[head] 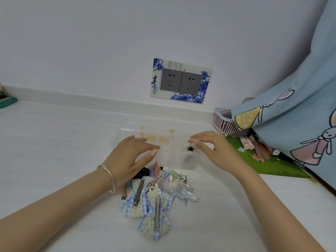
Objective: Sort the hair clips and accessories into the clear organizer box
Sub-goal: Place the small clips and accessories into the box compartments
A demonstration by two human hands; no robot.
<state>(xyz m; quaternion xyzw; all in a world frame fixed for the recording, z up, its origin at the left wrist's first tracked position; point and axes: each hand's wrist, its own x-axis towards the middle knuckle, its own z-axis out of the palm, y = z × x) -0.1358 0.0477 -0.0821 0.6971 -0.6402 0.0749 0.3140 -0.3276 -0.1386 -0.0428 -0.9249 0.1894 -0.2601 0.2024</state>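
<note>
Left hand (pixel 127 159) and right hand (pixel 214 151) hover over the clear organizer box (pixel 174 157), fingers loosely extended, gripping nothing. The box lies on the white tabletop (pixel 54 142) with one small dark clip (pixel 190 148) in a compartment. Just nearer the person, the accessory pile (pixel 163 179) includes two lace-and-gingham bow clips (pixel 143 202).

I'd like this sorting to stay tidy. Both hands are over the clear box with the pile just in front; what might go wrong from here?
1. The pile is heaped together, so lifting one lace bow may drag small clips or the key rings along.
2. The clear organizer box barely shows against the white table, so the left hand or right hand may nudge it or miss a compartment.
</note>
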